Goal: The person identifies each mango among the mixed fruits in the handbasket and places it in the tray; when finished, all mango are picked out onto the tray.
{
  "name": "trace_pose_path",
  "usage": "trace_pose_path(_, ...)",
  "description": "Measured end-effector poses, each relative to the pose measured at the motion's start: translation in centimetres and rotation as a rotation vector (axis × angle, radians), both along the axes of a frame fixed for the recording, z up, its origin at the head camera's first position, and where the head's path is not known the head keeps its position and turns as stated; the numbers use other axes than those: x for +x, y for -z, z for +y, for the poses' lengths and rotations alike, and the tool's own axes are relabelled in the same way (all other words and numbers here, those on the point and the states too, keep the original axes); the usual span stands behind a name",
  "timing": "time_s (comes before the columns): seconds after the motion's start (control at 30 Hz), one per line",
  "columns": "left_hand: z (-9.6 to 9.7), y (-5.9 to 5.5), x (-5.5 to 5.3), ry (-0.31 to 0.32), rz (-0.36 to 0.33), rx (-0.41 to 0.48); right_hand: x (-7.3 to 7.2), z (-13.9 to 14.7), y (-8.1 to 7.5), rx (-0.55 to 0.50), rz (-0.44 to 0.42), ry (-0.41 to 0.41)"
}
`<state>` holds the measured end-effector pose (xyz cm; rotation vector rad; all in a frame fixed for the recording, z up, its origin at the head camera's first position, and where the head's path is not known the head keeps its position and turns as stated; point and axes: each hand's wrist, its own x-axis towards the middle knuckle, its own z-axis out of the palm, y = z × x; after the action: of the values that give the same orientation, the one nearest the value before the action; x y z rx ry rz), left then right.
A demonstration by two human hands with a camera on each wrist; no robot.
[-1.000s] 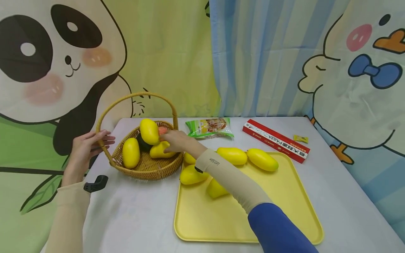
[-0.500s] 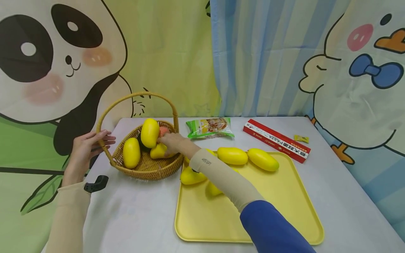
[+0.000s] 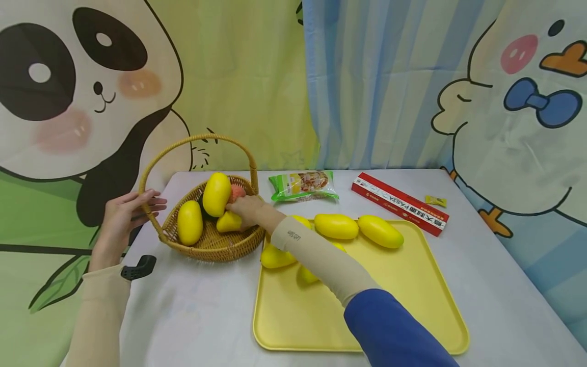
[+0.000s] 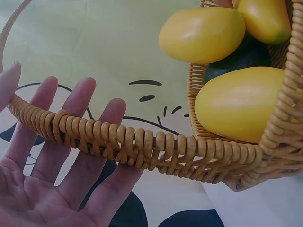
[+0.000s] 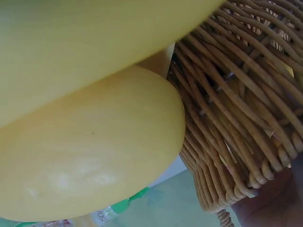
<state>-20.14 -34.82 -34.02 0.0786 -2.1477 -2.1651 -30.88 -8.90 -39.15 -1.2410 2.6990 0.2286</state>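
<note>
My left hand [image 3: 120, 216] is at the wicker basket's [image 3: 224, 251] handle, its straight, spread fingers [image 4: 75, 109] behind the cane and the thumb in front. My right hand [image 3: 252, 211] reaches over the basket's right rim and grips the right end of a yellow mango [image 3: 228, 222]; in the right wrist view the hand [image 5: 274, 203] is a dark patch, its fingers hidden. Another mango [image 3: 216, 194] leans on a dark green rounded thing [image 4: 244, 56]. A further mango [image 3: 190, 223] lies at the left. A pinkish round thing [image 3: 237, 191] shows behind.
A yellow tray [image 3: 367, 326] with several mangoes [image 3: 336, 226] along its back edge stands right of the basket, under my right forearm. Behind it lie a green-and-clear food packet [image 3: 303, 185], a long red pasta box [image 3: 399, 204] and a small yellow sachet [image 3: 435, 201].
My right hand has moved lower over the right end of the mango in the basket, covering more of it. The left hand and the basket have stayed in place.
</note>
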Motion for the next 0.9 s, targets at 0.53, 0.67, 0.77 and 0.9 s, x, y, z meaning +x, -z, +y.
trace_pose_path(0.53, -0.1, -0.1, 0.1, 0.001, 0.002, 0.003, 0.2, 0.4, -2.3, 0.005, 0.0, -0.044)
trace_pose_path(0.67, 0.0, -0.2, 0.1, -0.016, -0.005, -0.033, 0.3, 0.8, -3.3, -0.001, 0.024, -0.06)
trace_pose_path(0.77, 0.0, -0.2, 0.1, -0.014, -0.006, -0.034, 0.5, 1.4, -3.9, -0.016, 0.017, -0.068)
trace_pose_path(0.9, 0.0, -0.2, 0.0, -0.012, -0.004, -0.034, 1.0, 2.7, -4.8, -0.06, -0.005, -0.065)
